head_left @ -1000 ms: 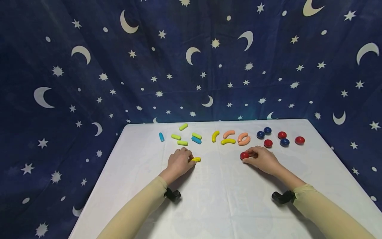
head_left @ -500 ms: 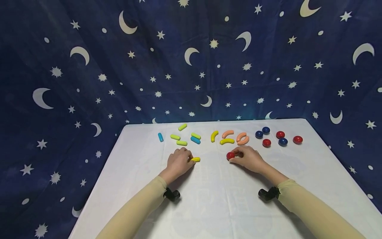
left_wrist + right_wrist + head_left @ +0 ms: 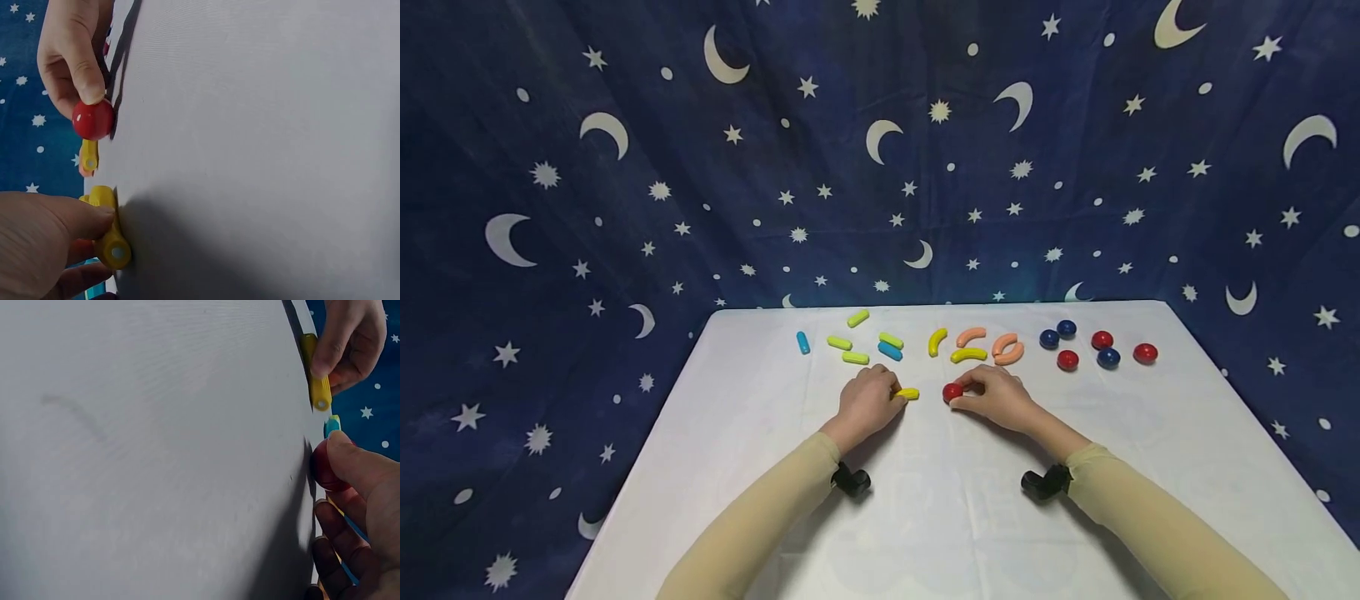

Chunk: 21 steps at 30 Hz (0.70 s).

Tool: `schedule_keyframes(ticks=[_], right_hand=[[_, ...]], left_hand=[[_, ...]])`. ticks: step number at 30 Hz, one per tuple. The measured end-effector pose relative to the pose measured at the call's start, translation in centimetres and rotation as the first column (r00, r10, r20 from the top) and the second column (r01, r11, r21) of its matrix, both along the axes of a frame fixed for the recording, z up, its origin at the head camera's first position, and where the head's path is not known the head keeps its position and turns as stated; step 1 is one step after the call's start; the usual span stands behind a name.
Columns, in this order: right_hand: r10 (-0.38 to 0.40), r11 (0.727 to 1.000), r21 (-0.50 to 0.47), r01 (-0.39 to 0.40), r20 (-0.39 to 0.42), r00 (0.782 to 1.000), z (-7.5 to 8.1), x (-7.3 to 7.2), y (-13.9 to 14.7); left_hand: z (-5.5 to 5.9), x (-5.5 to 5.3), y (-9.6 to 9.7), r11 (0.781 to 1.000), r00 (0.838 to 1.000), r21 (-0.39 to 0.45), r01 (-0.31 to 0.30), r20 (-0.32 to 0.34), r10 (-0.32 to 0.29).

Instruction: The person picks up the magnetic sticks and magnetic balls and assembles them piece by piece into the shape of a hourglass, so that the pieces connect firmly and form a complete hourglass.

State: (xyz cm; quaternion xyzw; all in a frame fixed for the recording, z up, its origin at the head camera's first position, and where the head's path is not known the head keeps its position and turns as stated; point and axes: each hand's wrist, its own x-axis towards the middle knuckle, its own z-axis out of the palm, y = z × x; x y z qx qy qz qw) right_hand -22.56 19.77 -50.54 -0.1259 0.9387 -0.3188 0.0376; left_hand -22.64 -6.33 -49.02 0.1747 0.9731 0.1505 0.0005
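Near the table's middle, my left hand (image 3: 868, 400) pinches a short straight yellow rod (image 3: 910, 393) between thumb and fingers. One end of it points right. My right hand (image 3: 1000, 398) holds a glossy red ball (image 3: 952, 392) by thumb and fingertips, a small gap to the right of the rod's free end. In the left wrist view the yellow rod (image 3: 115, 247) shows a pale round dot at its end, and the red ball (image 3: 94, 120) is under the other thumb. Seen from the right wrist, the red ball (image 3: 324, 469) is partly covered by the thumb.
Behind the hands on the white table (image 3: 940, 500) lie green rods (image 3: 855, 357) and blue rods (image 3: 803, 342) at left. Curved yellow pieces (image 3: 968, 355) and curved orange pieces (image 3: 1009, 354) lie mid-table. Blue balls (image 3: 1108, 358) and red balls (image 3: 1145, 354) are at right. A starry cloth (image 3: 820, 150) hangs behind.
My right hand has carried the red ball leftward. My left hand has shifted slightly right with the yellow rod, so rod and ball are much closer together.
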Motion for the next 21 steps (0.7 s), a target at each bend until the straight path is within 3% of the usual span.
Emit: schedule_keyframes(ticks=[5,11,21], right_hand=[[0.006,1.0,0.0,-0.006,0.001,1.0,-0.3,-0.3,-0.5],[0.027,0.999,-0.024,-0.027,0.016,1.0,-0.4,-0.8,-1.1],[0.004,0.999,-0.039,-0.003,0.018,1.0,-0.2,-0.5,-1.3]], left_hand=[[0.0,-0.1,0.4,0.999,1.0,0.047,-0.017,0.019,0.016],[0.1,-0.3,0.3,0.987,0.991,0.134,-0.084,0.117,0.069],[1.2,-0.3,1.0,0.989,0.979,0.118,-0.084,0.194,0.06]])
